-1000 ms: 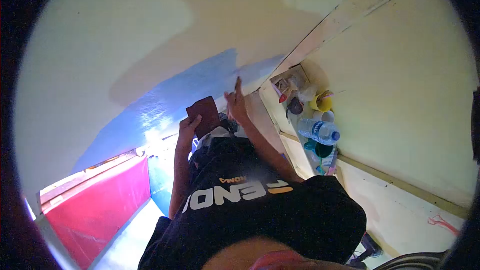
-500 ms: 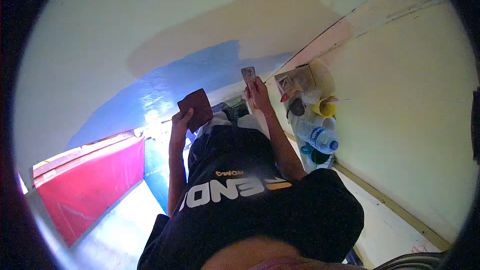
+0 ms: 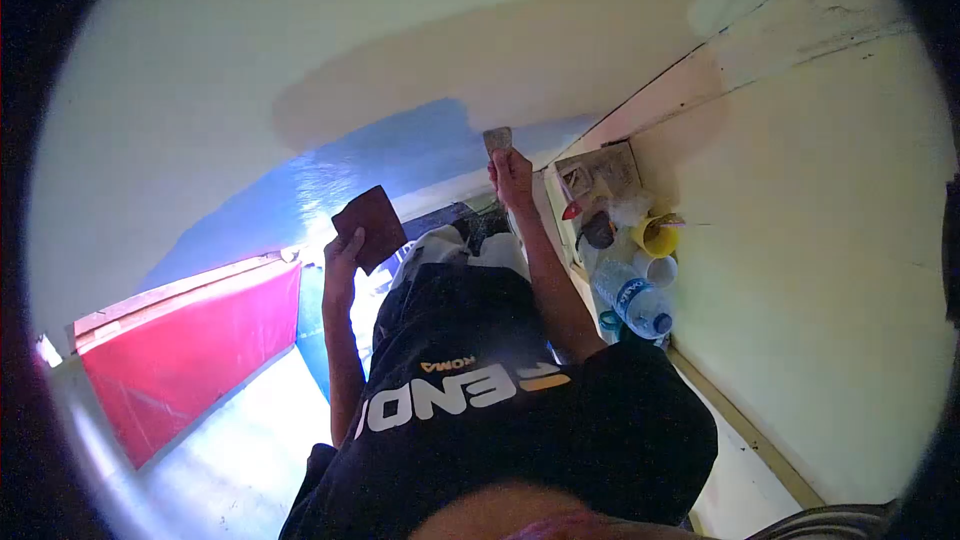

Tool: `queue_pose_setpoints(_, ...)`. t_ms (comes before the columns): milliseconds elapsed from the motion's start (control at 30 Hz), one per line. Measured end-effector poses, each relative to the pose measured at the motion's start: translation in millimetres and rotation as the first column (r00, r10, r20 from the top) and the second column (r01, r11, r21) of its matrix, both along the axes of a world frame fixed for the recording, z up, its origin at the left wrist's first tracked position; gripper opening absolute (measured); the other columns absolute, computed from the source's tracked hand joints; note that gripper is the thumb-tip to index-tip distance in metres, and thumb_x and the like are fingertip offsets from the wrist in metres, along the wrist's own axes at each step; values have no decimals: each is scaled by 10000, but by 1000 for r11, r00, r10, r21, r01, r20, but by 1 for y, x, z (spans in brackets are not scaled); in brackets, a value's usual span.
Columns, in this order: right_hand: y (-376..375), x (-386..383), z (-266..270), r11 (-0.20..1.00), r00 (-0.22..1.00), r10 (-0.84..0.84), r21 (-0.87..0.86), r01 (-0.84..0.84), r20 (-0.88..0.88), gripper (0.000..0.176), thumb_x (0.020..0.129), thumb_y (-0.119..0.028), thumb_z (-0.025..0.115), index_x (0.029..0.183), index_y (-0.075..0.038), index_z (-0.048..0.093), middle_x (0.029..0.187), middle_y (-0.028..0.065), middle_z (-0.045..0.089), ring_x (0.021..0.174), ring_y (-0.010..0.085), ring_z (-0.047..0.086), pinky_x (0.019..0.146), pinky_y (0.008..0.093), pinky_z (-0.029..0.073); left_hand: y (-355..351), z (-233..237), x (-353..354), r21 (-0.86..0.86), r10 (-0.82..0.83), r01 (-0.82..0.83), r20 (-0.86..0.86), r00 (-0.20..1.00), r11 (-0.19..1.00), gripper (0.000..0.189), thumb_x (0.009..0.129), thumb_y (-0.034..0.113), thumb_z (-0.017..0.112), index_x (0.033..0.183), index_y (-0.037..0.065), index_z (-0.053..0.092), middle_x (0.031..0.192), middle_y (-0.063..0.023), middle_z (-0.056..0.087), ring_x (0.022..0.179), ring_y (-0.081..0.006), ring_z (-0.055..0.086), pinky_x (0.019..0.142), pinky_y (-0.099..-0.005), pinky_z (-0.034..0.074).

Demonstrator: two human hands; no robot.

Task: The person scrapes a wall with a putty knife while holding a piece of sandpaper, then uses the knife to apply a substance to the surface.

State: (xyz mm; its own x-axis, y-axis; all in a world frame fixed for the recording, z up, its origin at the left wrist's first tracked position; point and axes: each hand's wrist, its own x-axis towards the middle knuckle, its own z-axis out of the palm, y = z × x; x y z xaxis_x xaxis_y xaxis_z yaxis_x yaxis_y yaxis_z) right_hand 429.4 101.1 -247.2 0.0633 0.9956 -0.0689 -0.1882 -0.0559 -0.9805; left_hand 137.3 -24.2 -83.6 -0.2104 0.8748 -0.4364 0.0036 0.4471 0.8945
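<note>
A dark reddish-brown square sheet (image 3: pixel 371 228) is gripped at its lower left corner by my left hand (image 3: pixel 343 258), the thumb lying on its face. My right hand (image 3: pixel 513 179) is closed round the handle of a small scraper-like tool (image 3: pixel 498 140), whose flat greyish blade points up near the wall. Behind both hands the wall (image 3: pixel 400 70) is pale, with a smooth blue area (image 3: pixel 385 155) along its lower part. The tool's blade overlaps the right part of the blue area; whether it touches the wall I cannot tell.
On the right, a ledge holds a yellow cup (image 3: pixel 656 235), a white cup (image 3: pixel 657 269), a clear water bottle (image 3: pixel 634 302) and a dark lump (image 3: pixel 598 230). A pale side wall (image 3: pixel 800 220) rises beyond. A red panel (image 3: pixel 200 350) stands at lower left.
The view has shifted slightly. My left hand and the brown sheet sit a little further left and lower, the sheet turned somewhat. My right hand still holds the tool, with more of its back showing.
</note>
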Motion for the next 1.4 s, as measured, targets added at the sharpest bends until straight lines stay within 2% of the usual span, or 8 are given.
queue_pose_setpoints(233, -2, -11, 10, 999, 993, -20, -41, 15, -116, 369, 987, -364, 538, 773, -67, 494, 567, -4, 476, 431, 67, 424, 374, 245, 345, 6, -3, 9, 16, 58, -58, 8, 998, 998, 314, 937, 305, 632, 982, -6, 639, 786, -18, 628, 651, -98, 564, 570, -266, 442)
queue_pose_setpoints(633, -5, -18, 1, 998, 962, -4, -67, -14, -274, 290, 991, -300, 543, 811, -82, 474, 582, -13, 460, 419, 65, 410, 361, 244, 333, 6, 6, 18, -59, 50, -50, 1, 999, 997, 373, 940, 297, 619, 1112, -34, 627, 904, -50, 654, 769, -104, 590, 668, -284, 474)
queue_pose_setpoints(833, -2, -19, 0, 996, 994, -1, -87, -8, -106, 313, 987, -327, 545, 796, -92, 468, 571, -15, 461, 413, 64, 409, 361, 232, 325, 2, -3, 17, -54, 39, -38, 5, 999, 998, 366, 943, 287, 609, 1109, -39, 627, 916, -29, 657, 782, -106, 588, 688, -291, 474)
queue_pose_setpoints(967, -13, -24, 17, 993, 990, -16, -114, -1, -143, 324, 988, -322, 545, 775, -92, 463, 566, -8, 471, 408, 68, 417, 361, 233, 330, -3, 17, 26, -41, 9, -10, -10, 1000, 999, 362, 930, 270, 624, 1135, -29, 626, 942, -60, 674, 839, -135, 631, 748, -303, 491)
queue_pose_setpoints(1000, -14, -23, 16, 992, 988, -17, -127, -3, -154, 325, 988, -317, 547, 772, -88, 463, 567, -5, 477, 408, 70, 419, 361, 235, 332, -3, 14, 21, -121, 18, -16, 17, 1000, 992, 364, 929, 274, 625, 1137, -24, 624, 958, -65, 674, 838, -138, 628, 741, -309, 490)
queue_pose_setpoints(1133, -2, -31, 20, 990, 979, -41, -138, 14, -197, 339, 985, -327, 554, 790, -65, 462, 568, 0, 478, 413, 71, 419, 370, 241, 346, -10, 6, 23, -70, 106, -107, -11, 994, 992, 316, 952, 307, 591, 1011, 2, 647, 797, -17, 639, 673, -91, 573, 588, -268, 440)
queue_pose_setpoints(1200, -4, -34, 13, 999, 969, -19, -45, 8, -246, 348, 980, -344, 561, 796, -65, 467, 574, 3, 475, 425, 71, 426, 372, 249, 357, -13, 11, 23, -68, 86, -86, -10, 996, 994, 319, 947, 313, 598, 994, 0, 646, 798, -17, 641, 668, -87, 574, 588, -265, 442)
queue_pose_setpoints(1400, -15, -32, 10, 990, 933, -25, -138, -27, -359, 373, 989, -368, 537, 759, -88, 449, 569, -7, 450, 425, 72, 420, 364, 245, 348, -7, 12, 27, -14, 115, -118, -115, 987, 993, 368, 953, 324, 593, 1033, -33, 637, 811, -51, 647, 701, -108, 577, 629, -278, 448)
